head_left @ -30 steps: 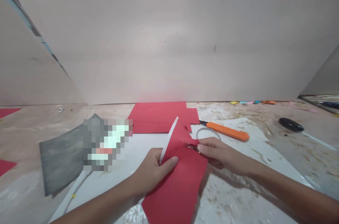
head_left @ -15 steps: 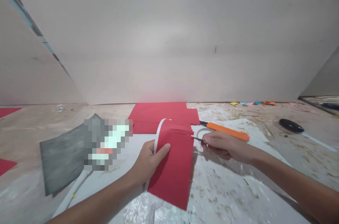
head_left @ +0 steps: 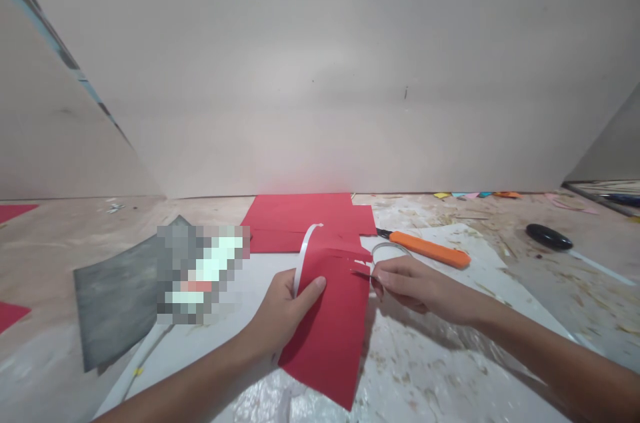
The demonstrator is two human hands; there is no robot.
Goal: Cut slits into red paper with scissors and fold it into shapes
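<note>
- Looks like cutting to me: the right hand [head_left: 417, 286] has a thin dark metal tool [head_left: 365, 274] pinched between thumb and fingers, its tip over a red, bendy paper sheet [head_left: 327, 336]. Could be small scissors, but the hand hides too much to be sure.
- Left hand [head_left: 290, 313] is clamped on that sheet's left side, thumb flat on the front, the other fingers mostly tucked behind. The hands are apart, one on each side of the sheet.
- Where it is: up in front of the person, over a white sheet [head_left: 250, 293] on the worktop, with a flat piece of red paper [head_left: 300, 211] lying just beyond.
- Next move, my guess: keep the left grip steady and run the tool in from the right edge without snagging the loose bits. Squeeze too hard and the paper might buckle.
- How it looks: plain matt red on the face, upper left edge curled so a pale rim shows. Right edge near the tool has slits and a narrow loose strip, with white peeking through. The lower part hangs smooth with a slanted bottom edge.
- Can't tell if the tip touches the paper or sits just above.
- Nearby, beyond the right hand: an orange plastic-handled cutter [head_left: 430, 249].
</note>
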